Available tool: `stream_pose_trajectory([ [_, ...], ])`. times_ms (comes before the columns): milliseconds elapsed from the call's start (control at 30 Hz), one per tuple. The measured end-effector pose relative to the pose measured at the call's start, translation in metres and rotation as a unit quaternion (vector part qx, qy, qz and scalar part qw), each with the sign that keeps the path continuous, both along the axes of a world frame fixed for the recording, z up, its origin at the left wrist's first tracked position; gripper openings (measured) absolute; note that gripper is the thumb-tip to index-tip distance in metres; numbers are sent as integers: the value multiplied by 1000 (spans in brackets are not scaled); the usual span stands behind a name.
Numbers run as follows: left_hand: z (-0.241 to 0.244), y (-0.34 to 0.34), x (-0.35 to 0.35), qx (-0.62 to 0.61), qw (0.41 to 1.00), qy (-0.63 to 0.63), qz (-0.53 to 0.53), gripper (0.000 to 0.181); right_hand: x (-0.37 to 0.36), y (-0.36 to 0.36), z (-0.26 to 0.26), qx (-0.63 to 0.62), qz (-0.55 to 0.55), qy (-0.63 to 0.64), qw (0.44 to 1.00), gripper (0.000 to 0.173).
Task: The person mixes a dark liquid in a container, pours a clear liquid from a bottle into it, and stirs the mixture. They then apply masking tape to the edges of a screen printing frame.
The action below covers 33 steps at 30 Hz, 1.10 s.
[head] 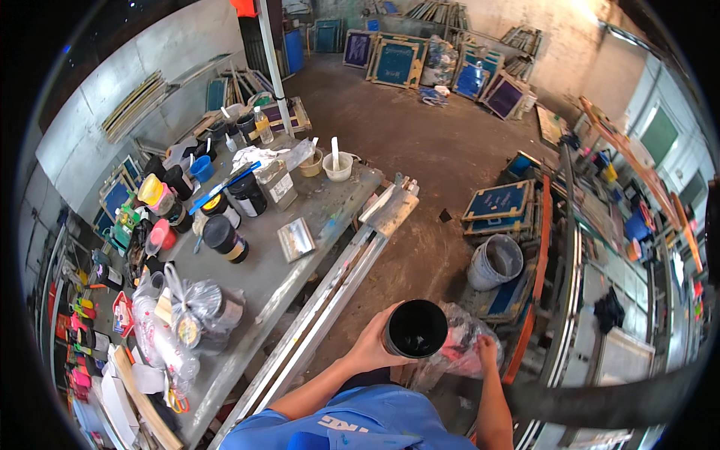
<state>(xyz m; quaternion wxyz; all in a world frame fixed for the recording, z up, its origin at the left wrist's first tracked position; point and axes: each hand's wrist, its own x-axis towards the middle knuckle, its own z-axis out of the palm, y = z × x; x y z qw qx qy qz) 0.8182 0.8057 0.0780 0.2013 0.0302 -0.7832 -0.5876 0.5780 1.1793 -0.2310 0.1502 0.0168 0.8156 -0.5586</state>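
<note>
My left hand (pixel 371 340) is closed around the side of a black plastic jar (pixel 417 329), whose open top faces up; its inside looks dark with a few shiny spots. To the right of the jar, my right hand (pixel 487 351) grips a clear plastic bag (pixel 467 368) with pink and red material in it; the exact hold of the fingers is small in view. The bag hangs low, partly hidden behind the jar. Left of me a grey worktable (pixel 264 281) carries black jars, among them a lidded one (pixel 225 239), and a small flat block (pixel 296 240).
Metal rails (pixel 315 315) run along the table's near edge. A grey bucket (pixel 495 263) stands on the right, beside stacked screen frames (pixel 498 202) and an orange bar (pixel 543 247). White tubs (pixel 337 166), a knotted plastic bag (pixel 197 309) and scissors (pixel 179 402) lie on the table.
</note>
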Motion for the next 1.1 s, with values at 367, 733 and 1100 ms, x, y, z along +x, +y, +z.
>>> stream_pose_trajectory([
  [367,22,-129,-252,-27,999,-21,27,114,-101,-84,-11,137,198,-270,932,19],
  [733,-12,-189,-462,47,991,-44,119,114,-327,-94,-13,229,124,-334,906,26],
  [1100,-23,-254,-651,83,959,-31,268,111,-864,-435,49,157,319,80,931,26],
])
